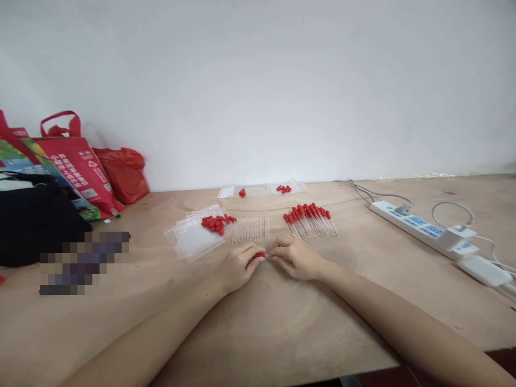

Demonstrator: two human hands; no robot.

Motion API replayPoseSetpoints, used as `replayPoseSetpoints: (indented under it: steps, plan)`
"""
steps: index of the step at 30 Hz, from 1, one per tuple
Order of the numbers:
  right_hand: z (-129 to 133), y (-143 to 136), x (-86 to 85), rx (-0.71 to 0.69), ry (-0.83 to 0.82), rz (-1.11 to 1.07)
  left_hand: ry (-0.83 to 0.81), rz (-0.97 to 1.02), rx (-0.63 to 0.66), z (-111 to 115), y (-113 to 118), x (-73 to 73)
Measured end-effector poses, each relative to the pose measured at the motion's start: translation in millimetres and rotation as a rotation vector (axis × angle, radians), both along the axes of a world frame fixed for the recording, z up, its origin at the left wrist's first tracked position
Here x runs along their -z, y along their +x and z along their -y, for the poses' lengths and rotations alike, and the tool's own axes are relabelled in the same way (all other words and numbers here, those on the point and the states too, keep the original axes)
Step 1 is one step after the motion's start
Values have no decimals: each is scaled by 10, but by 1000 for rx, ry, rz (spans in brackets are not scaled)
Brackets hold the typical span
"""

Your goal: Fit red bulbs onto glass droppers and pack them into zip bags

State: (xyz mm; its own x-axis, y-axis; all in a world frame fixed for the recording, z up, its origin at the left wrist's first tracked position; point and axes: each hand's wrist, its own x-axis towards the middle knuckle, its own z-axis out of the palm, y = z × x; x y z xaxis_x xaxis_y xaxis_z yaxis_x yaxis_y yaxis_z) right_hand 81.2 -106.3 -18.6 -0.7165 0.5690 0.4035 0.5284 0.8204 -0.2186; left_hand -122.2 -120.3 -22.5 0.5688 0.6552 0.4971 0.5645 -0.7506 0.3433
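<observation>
My left hand (241,267) pinches a red rubber dropper bulb (260,255) between thumb and fingers. Facing it, my right hand (297,259) is closed on a thin glass dropper tube (267,256), whose end meets the bulb; how deep it sits I cannot tell. Beyond my hands lies a row of bare glass tubes (248,229), side by side. Loose red bulbs (217,223) are heaped left of them, partly over clear zip bags (193,236). To the right, droppers with red bulbs on their tubes (310,219) lie in a slanting row.
Against the wall are more bulbs (284,188) and tubes on clear bags. A white power strip (415,226) with plugs and cables (365,190) lies at right. Shopping bags (76,166), a red plastic bag (124,174) and a black bag (40,220) stand left, near a pixelated object (86,263).
</observation>
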Motion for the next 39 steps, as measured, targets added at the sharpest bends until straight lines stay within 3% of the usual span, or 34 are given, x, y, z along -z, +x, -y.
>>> replayPoseSetpoints:
  steps: [3,6,9,15,18,20,22,25,31,35,39]
  plan:
    - [-109,176,-40,175,40,-32,19,15,-144,-52,-85,12]
    - [-334,399,-28,526,-40,-235,-47,7,-288,-100,-165,28]
    - [-592,576,23,878,-113,-321,-112,-14,-298,-117,-183,28]
    - [-862,637,91,1067,-171,-237,-128,-36,-240,-97,-151,-9]
    - [-844,514,50,1075,-65,-222,-127,-37,-235,-103,-161,-11]
    - [-796,354,18,964,-33,-202,-124,-36,-235,-106,-161,-4]
    - [-744,141,-4,808,-102,-147,-119,-36,-240,-103,-153,6]
    - [-709,-191,-26,802,-223,-81,-77,-52,-295,-114,-162,14]
    - [-781,-503,-99,889,-418,46,121,-89,-628,-358,-487,-106]
    - [-794,-548,-121,866,-410,57,45,-164,-911,-610,-775,-230]
    - [-776,-627,-114,841,-389,68,-58,-270,-953,-773,-876,-276]
